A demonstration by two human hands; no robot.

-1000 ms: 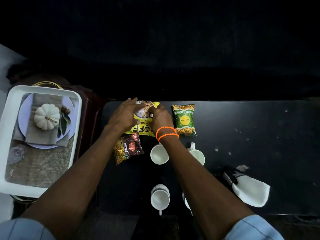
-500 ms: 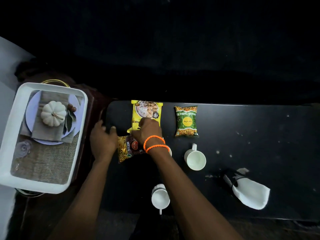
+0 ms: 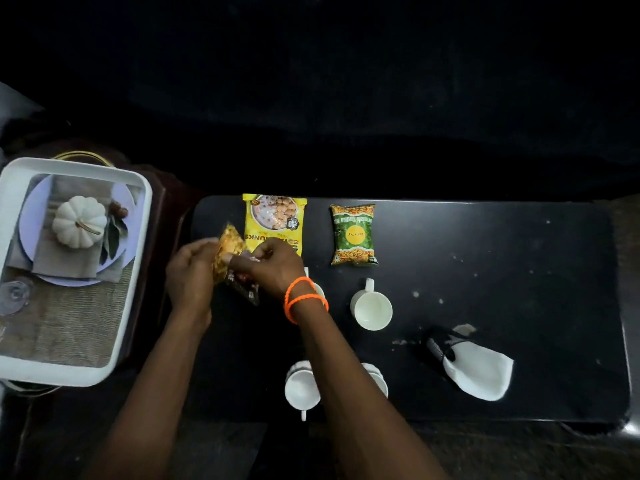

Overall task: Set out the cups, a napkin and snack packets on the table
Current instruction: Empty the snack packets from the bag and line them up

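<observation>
My left hand (image 3: 190,271) and my right hand (image 3: 273,268) both grip a small dark-and-yellow snack packet (image 3: 230,251), lifted and tilted above the left part of the black table (image 3: 502,258). A yellow snack packet (image 3: 275,220) lies flat at the table's far edge, partly behind my right hand. A green snack packet (image 3: 353,234) lies to its right. One white cup (image 3: 371,309) stands mid-table. Another cup (image 3: 302,389) stands near the front edge. A third cup (image 3: 379,377) shows beside my right forearm, and a further cup rim (image 3: 318,289) peeks by my wrist. A white napkin in a dark ring (image 3: 476,370) lies at the right.
A white tray (image 3: 136,271) sits left of the table, holding a lilac plate, a grey cloth, a small white pumpkin (image 3: 79,221) and a glass. Light specks dot the table's right half. The background beyond the far edge is dark.
Both hands left the yellow packet lying at the far edge. They came back to the small dark-and-yellow packet and raised it off the table, tilting it.
</observation>
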